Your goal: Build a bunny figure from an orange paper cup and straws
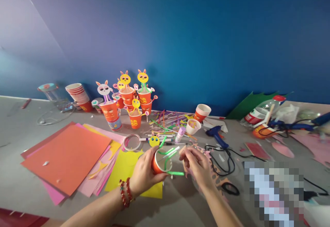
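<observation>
Here, the left hand (144, 169) grips a paper cup (156, 167); bent straws (176, 173) protrude.

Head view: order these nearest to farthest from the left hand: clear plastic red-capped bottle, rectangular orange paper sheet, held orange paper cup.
From the left hand:
1. Held orange paper cup: in its grip.
2. Rectangular orange paper sheet: to its left.
3. Clear plastic red-capped bottle: far right.

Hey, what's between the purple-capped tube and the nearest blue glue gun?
Mainly the white cup holding paper scraps, as the head view shows.
</observation>
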Action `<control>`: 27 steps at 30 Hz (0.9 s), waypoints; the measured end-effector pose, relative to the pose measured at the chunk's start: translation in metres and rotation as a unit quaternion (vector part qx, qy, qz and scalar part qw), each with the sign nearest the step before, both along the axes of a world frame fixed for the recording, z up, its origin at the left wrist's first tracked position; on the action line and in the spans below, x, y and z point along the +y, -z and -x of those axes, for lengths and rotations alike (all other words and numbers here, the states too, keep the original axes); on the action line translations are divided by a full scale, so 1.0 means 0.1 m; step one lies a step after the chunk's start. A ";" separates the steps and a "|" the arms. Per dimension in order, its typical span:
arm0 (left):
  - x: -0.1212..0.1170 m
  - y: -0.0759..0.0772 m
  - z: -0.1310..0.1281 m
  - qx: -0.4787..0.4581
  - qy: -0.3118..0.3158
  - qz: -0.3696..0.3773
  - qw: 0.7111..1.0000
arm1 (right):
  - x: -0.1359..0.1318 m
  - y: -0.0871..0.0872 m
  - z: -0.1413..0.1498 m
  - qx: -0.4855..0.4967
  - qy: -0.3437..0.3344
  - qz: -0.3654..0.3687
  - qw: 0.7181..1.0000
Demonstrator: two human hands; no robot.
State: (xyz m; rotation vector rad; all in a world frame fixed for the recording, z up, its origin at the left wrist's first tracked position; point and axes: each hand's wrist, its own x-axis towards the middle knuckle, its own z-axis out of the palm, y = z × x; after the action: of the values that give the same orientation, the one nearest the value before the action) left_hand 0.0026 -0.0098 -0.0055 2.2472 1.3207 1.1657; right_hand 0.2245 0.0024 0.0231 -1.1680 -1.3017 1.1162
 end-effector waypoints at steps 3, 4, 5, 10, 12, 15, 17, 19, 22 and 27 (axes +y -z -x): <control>0.02 0.00 0.01 0.005 -0.010 -0.006 1.000 | -0.07 -0.27 -0.12 -0.068 -0.019 -0.023 0.997; 0.02 0.01 0.02 0.007 -0.011 -0.008 1.000 | -0.11 -0.34 -0.19 -0.101 -0.019 -0.027 0.994; 0.03 0.02 0.03 0.010 -0.013 -0.009 1.000 | -0.16 -0.37 -0.29 -0.127 -0.008 -0.035 0.991; 0.09 0.07 0.08 0.028 -0.035 -0.006 0.999 | -0.59 -0.04 -0.93 -0.281 0.095 -0.017 0.955; 0.11 0.08 0.10 0.035 -0.035 0.004 0.999 | -0.80 0.18 -1.13 -0.411 0.091 -0.034 0.907; 0.13 0.08 0.11 0.040 -0.035 0.021 0.998 | -1.06 0.41 -1.27 -0.523 0.094 -0.118 0.839; 0.14 0.08 0.11 0.043 -0.041 0.029 0.998 | -1.16 0.47 -1.29 -0.564 0.106 -0.146 0.806; 0.15 0.08 0.11 0.043 -0.047 0.032 0.997 | -1.22 0.47 -1.30 -0.596 0.114 -0.155 0.780; 0.16 0.08 0.10 0.034 -0.048 0.032 0.998 | -1.25 0.45 -1.37 -0.633 0.101 -0.160 0.750; 0.17 0.05 0.10 0.022 -0.046 0.035 0.998 | -1.25 0.53 -1.55 -0.639 0.088 -0.184 0.742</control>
State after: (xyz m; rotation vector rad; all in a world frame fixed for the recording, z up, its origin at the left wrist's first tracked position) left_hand -0.0077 0.0070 -0.0100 2.1947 1.4741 1.0875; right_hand 0.3796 -0.1224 -0.0295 -1.7387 -2.1923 -0.3156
